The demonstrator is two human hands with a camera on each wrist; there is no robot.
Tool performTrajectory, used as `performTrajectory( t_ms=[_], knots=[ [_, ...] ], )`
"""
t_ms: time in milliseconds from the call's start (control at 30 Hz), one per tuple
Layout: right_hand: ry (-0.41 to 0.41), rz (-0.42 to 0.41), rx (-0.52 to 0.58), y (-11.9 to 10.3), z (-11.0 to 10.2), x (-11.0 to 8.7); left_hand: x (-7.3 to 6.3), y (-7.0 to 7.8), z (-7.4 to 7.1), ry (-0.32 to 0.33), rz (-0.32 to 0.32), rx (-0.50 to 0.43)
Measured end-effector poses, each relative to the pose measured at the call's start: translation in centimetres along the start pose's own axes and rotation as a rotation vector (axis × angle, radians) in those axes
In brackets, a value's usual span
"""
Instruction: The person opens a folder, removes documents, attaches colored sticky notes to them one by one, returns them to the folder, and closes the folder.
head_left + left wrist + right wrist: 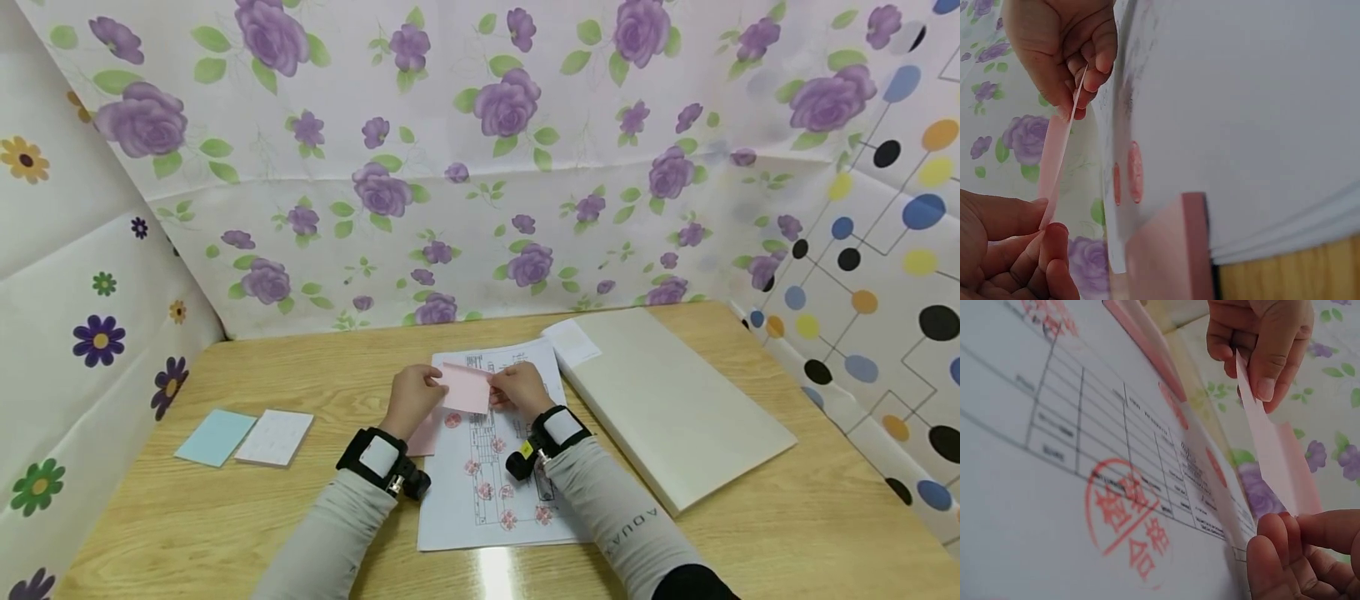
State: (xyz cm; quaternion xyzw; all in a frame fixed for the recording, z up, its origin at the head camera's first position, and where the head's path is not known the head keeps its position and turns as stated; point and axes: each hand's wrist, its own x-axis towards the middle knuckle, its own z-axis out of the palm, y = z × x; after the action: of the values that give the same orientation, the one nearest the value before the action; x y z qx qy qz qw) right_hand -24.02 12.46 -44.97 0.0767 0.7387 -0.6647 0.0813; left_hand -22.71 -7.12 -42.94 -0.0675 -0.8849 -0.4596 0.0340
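Observation:
A pink sticky note (467, 390) is held up above the printed sheets, with a crease near its far edge. My left hand (411, 400) pinches its left side between thumb and fingers. At the opposite side my right hand (522, 390) pinches it the same way. In the left wrist view the note (1060, 159) appears nearly edge-on, bent along its length. Below, a stack of printed sheets (450, 517) carries tables and several red round stamps. A pink sticky note pad (1160, 250) lies at the sheets' left edge, partly hidden by my left hand in the head view.
On the left of the wooden table (337, 533) lie a light blue pad (215, 437) and a white pad (274, 438). A thick cream-coloured board or block (675, 400) stands to the right, a small white paper (572, 342) at its far corner. Flowered cloth (450, 167) hangs behind.

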Motion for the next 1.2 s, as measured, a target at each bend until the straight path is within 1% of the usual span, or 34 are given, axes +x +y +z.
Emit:
performTrajectory(
  t_ms=[167, 333, 500, 600, 733, 900, 1067, 1200],
  knots=[
    [0.028, 0.018, -0.073, 0.0, 0.3, 0.7, 0.3, -0.3, 0.4, -0.011, -0.016, 0.028],
    [0.026, 0.008, -0.166, 0.0, 0.3, 1.5, 0.6, -0.4, 0.6, -0.027, -0.026, 0.074],
    [0.024, -0.004, -0.238, 0.3, 0.4, 2.1, 0.8, -0.5, 0.7, -0.063, -0.049, 0.113],
    [0.031, -0.007, -0.275, 0.5, 0.5, 2.3, 0.9, -0.6, 0.6, -0.081, -0.063, 0.113],
    [0.037, -0.011, -0.305, 0.6, 0.6, 2.5, 0.9, -0.8, 0.7, -0.091, -0.068, 0.123],
    [0.050, -0.025, -0.336, 0.5, 0.8, 2.3, 1.0, -1.1, 0.9, -0.103, -0.069, 0.157],
    [0.065, -0.021, -0.361, 0.4, 1.0, 2.2, 1.1, -1.3, 1.0, -0.107, -0.060, 0.191],
    [0.066, -0.045, -0.400, 0.3, 1.0, 2.2, 1.2, -1.3, 1.1, -0.108, -0.049, 0.220]
  ],
)
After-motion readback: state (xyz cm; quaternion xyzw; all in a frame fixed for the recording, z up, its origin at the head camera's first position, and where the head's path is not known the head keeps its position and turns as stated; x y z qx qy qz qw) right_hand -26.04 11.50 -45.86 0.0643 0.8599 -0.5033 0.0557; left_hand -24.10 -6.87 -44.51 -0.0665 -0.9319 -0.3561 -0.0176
